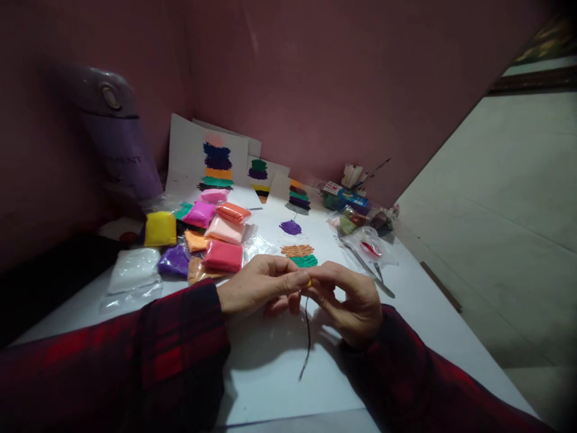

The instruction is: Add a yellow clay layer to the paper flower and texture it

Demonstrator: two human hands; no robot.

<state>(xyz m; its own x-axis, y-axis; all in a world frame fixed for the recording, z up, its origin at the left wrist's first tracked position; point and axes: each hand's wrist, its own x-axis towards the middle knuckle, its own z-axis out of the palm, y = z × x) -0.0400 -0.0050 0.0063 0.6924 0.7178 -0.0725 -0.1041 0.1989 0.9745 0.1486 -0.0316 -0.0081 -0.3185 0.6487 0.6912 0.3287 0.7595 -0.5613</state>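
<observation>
Head view, only one. Both hands meet over the white table (270, 373), fingertips pinched together on a tiny yellow bit of clay (309, 282). It's barely visible, just a sliver of yellow between the thumbs; shape can't be told. Left hand (259, 285) curled, thumb and forefinger closed on the bit. Right hand (349, 300) likewise closed on it from the other side, other fingers folded under.

A thin dark strand (308, 337) hangs from the pinch point and trails onto the table toward the person. One of it. What it's made of can't be told.

Both sleeves (180, 343) red-and-black plaid.

Counts:
- clay packets (198, 240) in a pile left of the hands: about ten visible: yellow, white, purple, two orange-ish, red, pale pink, magenta, pink, orange-red, plus a green edge. Exact count uncertain, they overlap.
- colour patches on the table (297, 243) just beyond the hands: three (purple, orange, green).
- sheets with stacked colour swatches (211, 159) propped against the wall: three, with one more blank sheet behind.
- purple flask (119, 141), far left: one.
- metal tool (367, 270) right of the hands: at least one, near a clear bag (372, 246).
- blue box (345, 195) at the back with sticks behind it: one.
</observation>
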